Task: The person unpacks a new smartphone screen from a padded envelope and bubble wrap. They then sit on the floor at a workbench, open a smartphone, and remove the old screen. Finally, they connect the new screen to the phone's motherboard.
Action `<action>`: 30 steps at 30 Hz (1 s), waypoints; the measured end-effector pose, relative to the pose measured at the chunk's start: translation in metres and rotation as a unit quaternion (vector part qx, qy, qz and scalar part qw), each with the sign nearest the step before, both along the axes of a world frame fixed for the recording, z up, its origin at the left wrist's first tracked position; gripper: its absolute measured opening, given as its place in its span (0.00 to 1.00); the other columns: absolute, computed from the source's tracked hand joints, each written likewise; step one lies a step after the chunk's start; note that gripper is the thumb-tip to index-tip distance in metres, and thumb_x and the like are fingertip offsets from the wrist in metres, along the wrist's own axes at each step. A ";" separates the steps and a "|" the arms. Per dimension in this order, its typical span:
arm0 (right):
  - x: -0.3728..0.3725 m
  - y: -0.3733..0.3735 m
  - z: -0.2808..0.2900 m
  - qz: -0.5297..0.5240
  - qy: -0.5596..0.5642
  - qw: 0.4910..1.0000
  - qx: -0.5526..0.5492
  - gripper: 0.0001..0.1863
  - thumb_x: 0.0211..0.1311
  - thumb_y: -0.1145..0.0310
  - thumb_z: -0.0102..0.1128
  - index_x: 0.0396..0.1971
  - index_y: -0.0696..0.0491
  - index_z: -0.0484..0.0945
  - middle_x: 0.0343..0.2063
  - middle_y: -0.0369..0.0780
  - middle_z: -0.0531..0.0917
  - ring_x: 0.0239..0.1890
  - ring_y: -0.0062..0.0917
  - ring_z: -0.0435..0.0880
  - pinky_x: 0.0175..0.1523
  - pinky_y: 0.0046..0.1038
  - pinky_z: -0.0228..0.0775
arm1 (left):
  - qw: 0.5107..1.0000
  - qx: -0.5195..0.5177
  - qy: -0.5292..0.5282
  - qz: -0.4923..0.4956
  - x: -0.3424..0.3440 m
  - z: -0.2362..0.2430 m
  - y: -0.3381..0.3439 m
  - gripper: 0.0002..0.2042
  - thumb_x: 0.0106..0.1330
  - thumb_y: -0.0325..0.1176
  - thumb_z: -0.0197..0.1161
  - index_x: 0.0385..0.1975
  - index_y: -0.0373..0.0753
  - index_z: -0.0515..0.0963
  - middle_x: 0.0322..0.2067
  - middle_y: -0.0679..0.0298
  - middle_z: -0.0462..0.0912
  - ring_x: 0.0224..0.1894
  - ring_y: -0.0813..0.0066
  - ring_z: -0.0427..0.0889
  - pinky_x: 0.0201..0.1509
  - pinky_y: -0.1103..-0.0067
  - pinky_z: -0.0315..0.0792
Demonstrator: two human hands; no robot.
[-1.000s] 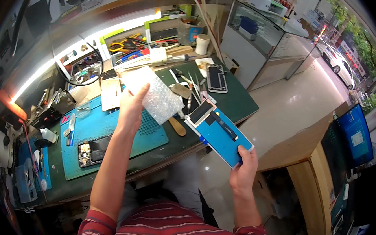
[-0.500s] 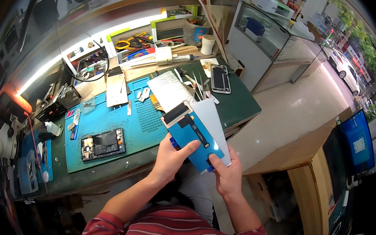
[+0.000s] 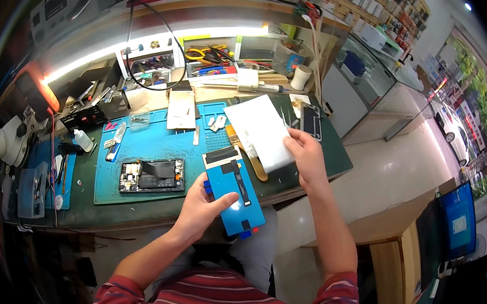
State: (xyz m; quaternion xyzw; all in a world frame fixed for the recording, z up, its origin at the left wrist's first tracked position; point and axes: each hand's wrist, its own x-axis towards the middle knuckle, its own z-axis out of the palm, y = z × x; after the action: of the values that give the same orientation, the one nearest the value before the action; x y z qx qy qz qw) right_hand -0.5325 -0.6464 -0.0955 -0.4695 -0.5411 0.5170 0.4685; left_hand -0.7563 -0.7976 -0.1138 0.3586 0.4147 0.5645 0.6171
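Observation:
My left hand (image 3: 197, 210) grips a phone display panel (image 3: 226, 193) by its left edge, thumb across the blue back. A dark flex cable runs down that back, and blue tabs stick out at its edges. My right hand (image 3: 307, 157) pinches the right edge of a white flat sheet or sleeve (image 3: 268, 134) over the bench, apart from the panel. Under the sheet's left side a wooden-handled brush (image 3: 258, 169) partly shows. An opened phone (image 3: 153, 176) with its inner parts bare lies on the blue work mat (image 3: 109, 190).
Another phone or screen (image 3: 311, 124) lies at the bench's right end beside tweezers. A soldering iron (image 3: 271, 88) rests below the tool shelf. A white squeeze bottle (image 3: 83, 140), a clear plastic box (image 3: 32, 192) and a microscope (image 3: 11, 139) stand at the left.
My right hand has let go of the display panel and carried the white sheet up and right over the bench. The panel stays in my left hand. The view has shifted.

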 end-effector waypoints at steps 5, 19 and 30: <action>-0.040 0.028 0.006 -0.065 -0.481 0.858 0.164 0.19 0.66 0.60 0.66 0.50 0.56 0.83 0.43 0.43 0.86 0.49 0.34 0.85 0.53 0.34 0.77 | 1.000 0.004 0.006 -0.007 -0.022 0.004 -0.001 0.27 0.69 0.30 0.73 0.62 0.33 0.67 0.54 0.59 0.81 0.55 0.74 0.82 0.60 0.74 0.79; 0.007 0.065 0.003 -0.031 0.002 0.999 0.008 0.15 0.75 0.65 0.61 0.49 0.61 0.83 0.36 0.34 0.86 0.36 0.16 0.82 0.43 0.22 0.75 | 0.999 0.019 -0.017 -0.022 -0.034 0.005 0.016 0.28 0.70 0.28 0.71 0.65 0.33 0.64 0.55 0.59 0.79 0.56 0.74 0.81 0.61 0.73 0.79; 0.057 0.080 -0.028 -0.223 -0.536 0.807 0.107 0.17 0.71 0.57 0.61 0.43 0.57 0.86 0.40 0.46 0.86 0.43 0.47 0.83 0.51 0.43 0.75 | 0.997 0.011 -0.064 -0.042 -0.024 -0.001 0.023 0.22 0.76 0.29 0.63 0.65 0.33 0.67 0.55 0.61 0.80 0.57 0.76 0.80 0.65 0.74 0.75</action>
State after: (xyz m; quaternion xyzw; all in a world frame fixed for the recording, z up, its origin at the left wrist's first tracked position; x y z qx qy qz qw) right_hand -0.4755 -0.5662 -0.1232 -0.7263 -0.6389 0.0035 0.2536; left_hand -0.7799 -0.7742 -0.1151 0.3453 0.3528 0.5643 0.6617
